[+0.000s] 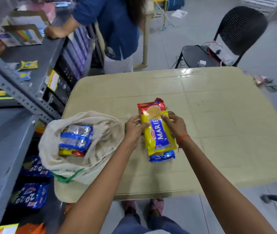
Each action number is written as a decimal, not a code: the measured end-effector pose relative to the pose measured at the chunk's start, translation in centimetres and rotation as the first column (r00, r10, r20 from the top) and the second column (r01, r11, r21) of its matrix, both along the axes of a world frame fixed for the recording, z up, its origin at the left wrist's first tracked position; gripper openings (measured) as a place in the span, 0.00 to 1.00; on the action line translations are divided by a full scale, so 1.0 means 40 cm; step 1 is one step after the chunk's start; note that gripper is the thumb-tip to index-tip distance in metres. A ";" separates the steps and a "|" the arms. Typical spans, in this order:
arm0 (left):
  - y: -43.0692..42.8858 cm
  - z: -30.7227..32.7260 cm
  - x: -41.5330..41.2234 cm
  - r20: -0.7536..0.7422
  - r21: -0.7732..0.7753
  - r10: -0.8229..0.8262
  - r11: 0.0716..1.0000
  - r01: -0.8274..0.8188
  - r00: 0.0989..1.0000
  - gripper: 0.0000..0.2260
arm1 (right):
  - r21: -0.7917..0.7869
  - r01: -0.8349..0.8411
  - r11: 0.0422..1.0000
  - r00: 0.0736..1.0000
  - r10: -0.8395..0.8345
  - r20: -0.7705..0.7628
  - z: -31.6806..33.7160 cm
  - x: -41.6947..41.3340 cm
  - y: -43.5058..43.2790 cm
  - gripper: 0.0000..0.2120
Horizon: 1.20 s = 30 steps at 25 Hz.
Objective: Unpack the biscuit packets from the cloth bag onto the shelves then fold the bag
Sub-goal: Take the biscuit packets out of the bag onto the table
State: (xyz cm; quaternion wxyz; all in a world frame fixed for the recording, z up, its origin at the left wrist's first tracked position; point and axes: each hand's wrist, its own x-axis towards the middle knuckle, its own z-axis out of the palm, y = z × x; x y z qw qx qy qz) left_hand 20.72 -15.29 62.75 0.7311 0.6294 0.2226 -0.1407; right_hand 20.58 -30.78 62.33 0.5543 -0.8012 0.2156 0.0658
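Observation:
A yellow, red and blue Marie biscuit packet (158, 130) lies lengthwise on the beige table (218, 115). My left hand (133, 128) grips its left edge and my right hand (174, 124) grips its right edge. A blue packet (162, 157) peeks out from under its near end. The cream cloth bag (82, 149) sits open at the table's left corner, with a blue and silver packet (76, 138) and a yellow and red one (70, 152) inside.
Grey metal shelves (12, 92) run along the left, holding small yellow packets (28, 65) above and blue 20-20 packets (31, 195) lower down. Another person in blue (110, 26) leans on the shelf beyond the table. A black chair (227, 41) stands at the far right.

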 end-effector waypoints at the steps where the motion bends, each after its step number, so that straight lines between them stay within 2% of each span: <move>1: -0.053 -0.026 -0.001 -0.020 -0.023 -0.061 0.998 0.060 0.998 0.19 | -0.069 0.023 0.997 0.999 -0.025 -0.026 -0.012 -0.008 -0.052 0.16; 4: -0.190 -0.087 0.000 -0.040 0.003 -0.201 0.979 0.201 0.979 0.20 | -0.130 0.066 0.989 0.993 -0.078 -0.091 -0.058 -0.027 -0.184 0.18; 7: -0.306 -0.132 0.001 -0.006 0.073 -0.325 0.943 0.324 0.946 0.17 | -0.201 0.124 0.972 0.986 -0.143 -0.084 -0.094 -0.046 -0.275 0.16; 9: -0.361 -0.154 -0.009 -0.011 0.094 -0.393 0.915 0.392 0.920 0.20 | -0.240 0.123 0.963 0.983 -0.151 -0.104 -0.118 -0.052 -0.314 0.15; 15: -0.404 -0.173 -0.040 -0.082 0.154 -0.455 0.873 0.462 0.887 0.22 | -0.349 0.014 0.937 0.984 -0.074 -0.161 -0.154 -0.065 -0.332 0.17; 18: -0.371 -0.146 -0.031 -0.066 0.176 -0.437 0.880 0.442 0.897 0.24 | -0.443 0.064 0.894 0.990 -0.111 -0.081 -0.117 -0.040 -0.268 0.19; 20: -0.314 -0.120 -0.012 -0.066 0.235 -0.347 0.906 0.353 0.935 0.24 | -0.423 0.034 0.905 0.998 -0.049 -0.025 -0.080 0.001 -0.191 0.19; 23: -0.157 -0.088 -0.004 -0.006 0.293 -0.111 0.950 0.108 0.994 0.23 | -0.305 -0.164 0.938 0.986 0.165 -0.025 -0.042 0.063 -0.021 0.18; 25: -0.041 -0.072 -0.013 0.023 0.313 0.062 0.947 -0.066 0.998 0.22 | -0.227 -0.287 0.931 0.958 0.285 -0.041 -0.029 0.089 0.103 0.18; 28: 0.145 -0.064 -0.044 0.056 0.364 0.321 0.875 -0.319 0.945 0.21 | -0.108 -0.475 0.874 0.880 0.471 -0.055 -0.016 0.101 0.306 0.15; 30: 0.257 -0.076 -0.067 0.070 0.389 0.499 0.784 -0.484 0.864 0.19 | -0.006 -0.572 0.820 0.819 0.571 -0.064 -0.011 0.099 0.428 0.13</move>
